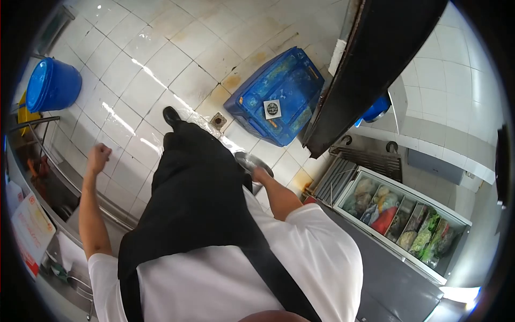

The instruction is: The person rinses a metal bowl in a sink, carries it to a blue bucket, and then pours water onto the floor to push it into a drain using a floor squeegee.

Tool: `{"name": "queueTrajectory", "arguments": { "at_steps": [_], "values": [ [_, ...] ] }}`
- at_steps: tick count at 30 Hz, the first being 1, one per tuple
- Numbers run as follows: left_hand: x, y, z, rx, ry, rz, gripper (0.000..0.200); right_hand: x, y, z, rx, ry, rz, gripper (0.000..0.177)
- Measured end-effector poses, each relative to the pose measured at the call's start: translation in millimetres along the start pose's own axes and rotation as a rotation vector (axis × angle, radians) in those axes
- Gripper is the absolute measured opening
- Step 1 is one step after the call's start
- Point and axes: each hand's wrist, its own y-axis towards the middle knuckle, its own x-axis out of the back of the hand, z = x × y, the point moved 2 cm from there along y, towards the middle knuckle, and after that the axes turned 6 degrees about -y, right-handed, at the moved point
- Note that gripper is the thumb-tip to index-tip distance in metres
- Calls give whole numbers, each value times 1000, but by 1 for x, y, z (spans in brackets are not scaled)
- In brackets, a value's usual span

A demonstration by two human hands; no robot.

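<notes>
My right hand [261,175] hangs beside my black apron [198,188] and grips the rim of a round, shiny metal bowl [248,160]. Part of the bowl is hidden by the apron and the hand. On the other side, my left hand [99,157] is curled into a loose fist over the tiled floor, with nothing visible in it. A steel counter with a rail [102,206] runs close to the left forearm.
A blue storage box [244,99] with a worn lid stands on the wet tiled floor [134,70], near a small drain [218,121]. A blue bucket [67,85] is at the left. At the right, an open cold drawer [461,236] holds bagged vegetables below a dark beam [375,64].
</notes>
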Motion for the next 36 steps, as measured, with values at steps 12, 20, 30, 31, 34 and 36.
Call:
{"name": "queueTrajectory", "arguments": {
  "at_steps": [12, 20, 30, 31, 34, 36],
  "values": [
    [134, -55, 236, 347, -82, -229, 27, 335, 132, 143, -179, 171, -10, 29],
    [-16, -126, 224, 824, -461, 274, 20, 552, 198, 219, 9, -117, -323, 22],
    [148, 61, 304, 501, -42, -91, 34, 771, 231, 375, 199, -338, -393, 27],
    [200, 86, 285, 517, -80, -273, 30, 785, 233, 394, 193, -301, -394, 28],
    [327, 151, 236, 526, -383, -587, 30, 835, 259, 452, 294, -324, -494, 27],
    [384, 178, 213, 501, -442, -616, 32, 869, 309, 490, 477, -662, -520, 26]
  ]
}}
